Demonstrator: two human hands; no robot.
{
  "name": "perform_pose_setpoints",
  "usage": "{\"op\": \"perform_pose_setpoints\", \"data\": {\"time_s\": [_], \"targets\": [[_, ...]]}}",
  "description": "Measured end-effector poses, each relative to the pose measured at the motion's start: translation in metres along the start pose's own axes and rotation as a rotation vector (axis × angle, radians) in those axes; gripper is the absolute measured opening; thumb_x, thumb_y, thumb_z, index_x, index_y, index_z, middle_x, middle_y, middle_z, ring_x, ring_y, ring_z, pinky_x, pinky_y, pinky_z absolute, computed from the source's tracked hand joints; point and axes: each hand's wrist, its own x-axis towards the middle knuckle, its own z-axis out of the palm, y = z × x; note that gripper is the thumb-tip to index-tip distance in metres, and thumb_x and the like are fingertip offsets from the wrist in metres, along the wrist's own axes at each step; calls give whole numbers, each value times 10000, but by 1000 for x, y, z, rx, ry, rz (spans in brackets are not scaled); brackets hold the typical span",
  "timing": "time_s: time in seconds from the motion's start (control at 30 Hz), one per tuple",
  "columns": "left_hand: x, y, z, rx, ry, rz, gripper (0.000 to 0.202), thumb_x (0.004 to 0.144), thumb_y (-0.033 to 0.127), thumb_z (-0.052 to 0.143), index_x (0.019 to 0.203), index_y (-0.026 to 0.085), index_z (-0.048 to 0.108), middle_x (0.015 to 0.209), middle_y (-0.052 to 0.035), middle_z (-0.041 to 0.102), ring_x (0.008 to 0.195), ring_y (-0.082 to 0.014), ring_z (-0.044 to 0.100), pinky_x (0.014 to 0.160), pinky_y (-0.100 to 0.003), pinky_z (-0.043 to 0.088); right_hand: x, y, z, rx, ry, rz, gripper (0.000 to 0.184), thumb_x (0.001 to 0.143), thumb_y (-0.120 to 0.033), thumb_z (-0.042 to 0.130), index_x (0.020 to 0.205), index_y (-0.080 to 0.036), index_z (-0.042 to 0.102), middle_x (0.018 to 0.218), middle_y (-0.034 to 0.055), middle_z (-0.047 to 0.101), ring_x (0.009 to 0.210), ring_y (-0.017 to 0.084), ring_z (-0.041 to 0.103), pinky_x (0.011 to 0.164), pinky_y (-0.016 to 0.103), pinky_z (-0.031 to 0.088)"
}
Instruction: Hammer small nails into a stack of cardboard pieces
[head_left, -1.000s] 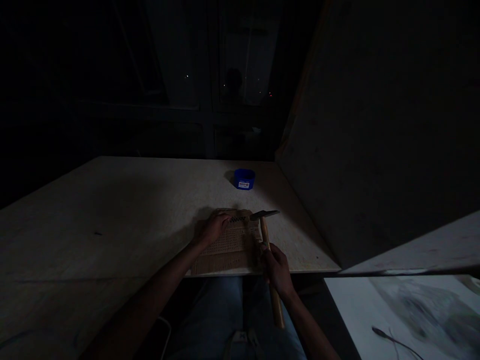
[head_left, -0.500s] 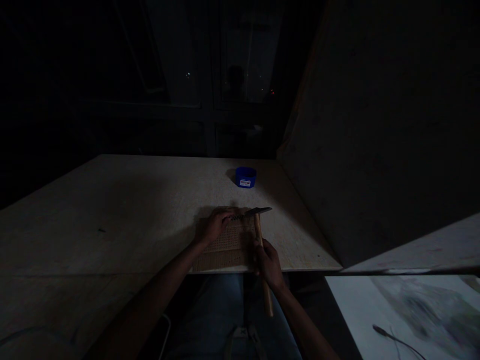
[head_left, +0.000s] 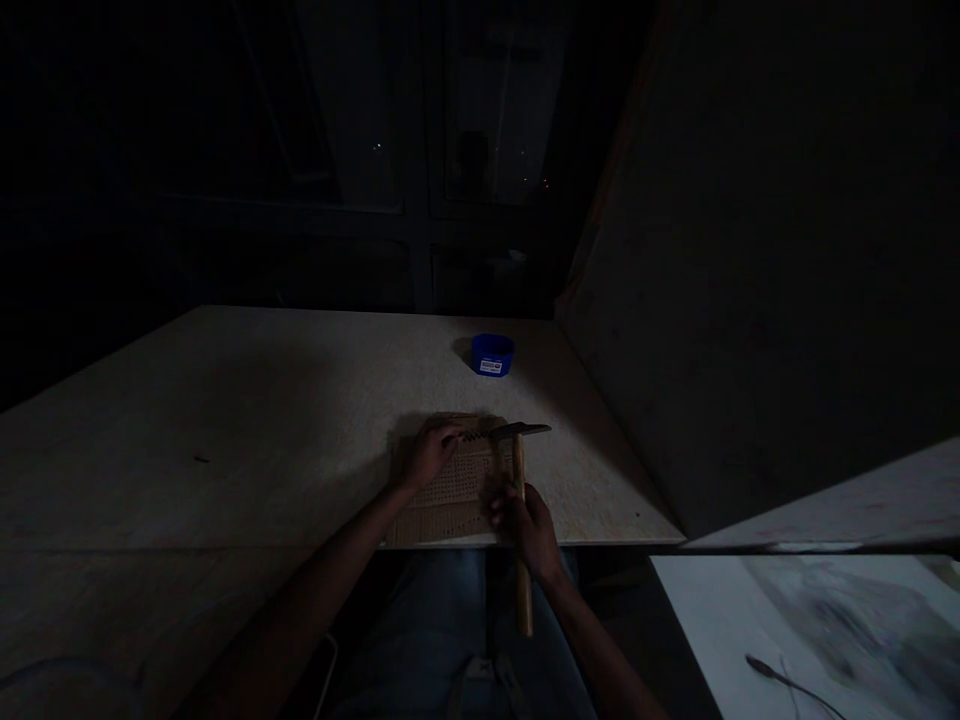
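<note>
In the dim light my right hand [head_left: 534, 525] is wrapped round the wooden handle of a hammer [head_left: 519, 462]. Its dark metal head is above the far right part of a brown cardboard piece [head_left: 454, 490] dotted with rows of small holes. My left hand [head_left: 429, 457] rests on the cardboard's left side, fingertips pinched together at its far part; what they hold is too dark to make out. Just right of those fingertips runs a short row of small dark pieces [head_left: 474, 436], perhaps nails, partly covered by the hammer head.
Beyond the cardboard, a blue plastic container [head_left: 492, 356] with a white label stands on the pale wooden table [head_left: 322, 400]. A small dark piece [head_left: 201, 459] lies at the left. A dark panel [head_left: 750, 300] borders the right side; a cable [head_left: 787, 680] lies on a white surface lower right.
The hammer has tilted: its head has shifted slightly right and down, and its handle end has swung left. My left hand has stayed almost in place.
</note>
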Motion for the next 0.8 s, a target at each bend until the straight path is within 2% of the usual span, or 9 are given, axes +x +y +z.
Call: {"op": "perform_pose_setpoints", "data": {"time_s": [0.27, 0.6, 0.8], "targets": [[-3, 5, -2, 6, -7, 14, 237, 922, 200, 566, 1088, 211, 735, 1083, -57, 765, 1027, -210, 705, 948, -374, 545, -2, 2, -1, -19, -17, -37, 507, 885, -677, 531, 878, -175, 598, 691, 26, 665, 587, 148, 617, 581, 253, 476], [-6, -9, 10, -78, 24, -18, 225, 918, 205, 569, 1076, 189, 729, 1102, -79, 758, 1042, -218, 709, 956, -390, 550, -1, 6, -2, -26, -18, -2, 509, 873, -675, 552, 916, -171, 604, 781, 71, 714, 598, 164, 638, 558, 266, 471], [-8, -14, 14, -127, 61, -24, 205, 904, 208, 589, 1056, 203, 727, 1077, -63, 766, 1023, -211, 715, 946, -394, 558, -1, -14, -4, -96, -80, -55, 481, 906, -643, 525, 913, -172, 621, 774, 70, 716, 621, 174, 647, 575, 268, 480]]}}
